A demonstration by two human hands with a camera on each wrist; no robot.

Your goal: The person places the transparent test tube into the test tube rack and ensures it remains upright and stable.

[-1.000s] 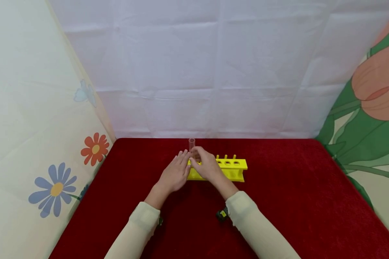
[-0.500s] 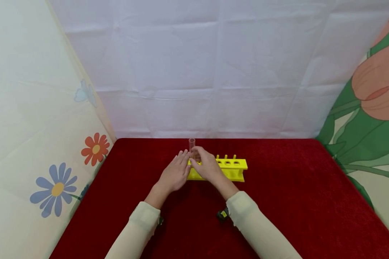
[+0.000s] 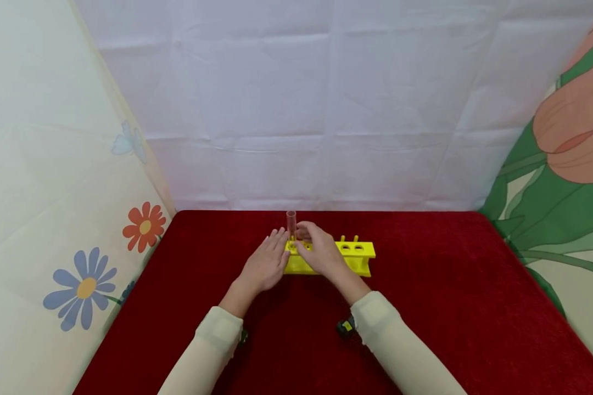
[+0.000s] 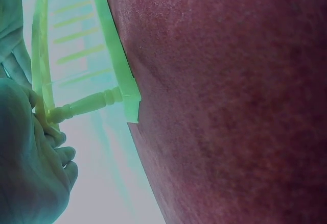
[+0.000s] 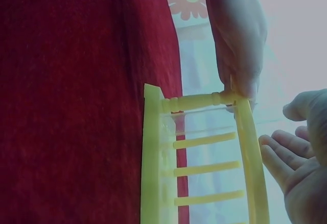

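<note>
A clear test tube (image 3: pixel 291 221) stands upright in the left end hole of a yellow test tube rack (image 3: pixel 363 250). My left hand (image 3: pixel 266 262) lies along the rack's left end. In the left wrist view, fingers of the left hand (image 4: pixel 33 168) curl at the corner of the top plate and pinch it. My right hand (image 3: pixel 323 252) is just right of the tube, over the rack. In the right wrist view, the right hand (image 5: pixel 301 168) has spread, relaxed fingers with nothing between them. The tube's lower part shows faintly through the rack frame.
The rack stands on a table with a red cloth (image 3: pixel 449 307). Several yellow pegs (image 3: pixel 356 238) rise along the rack's rear edge. A white cloth wall (image 3: pixel 296 109) hangs behind, with flower-printed sheets on both sides.
My right hand has let go of the test tube and moved slightly right, so more of the tube and its hole shows. My left hand has stayed at the rack's end.
</note>
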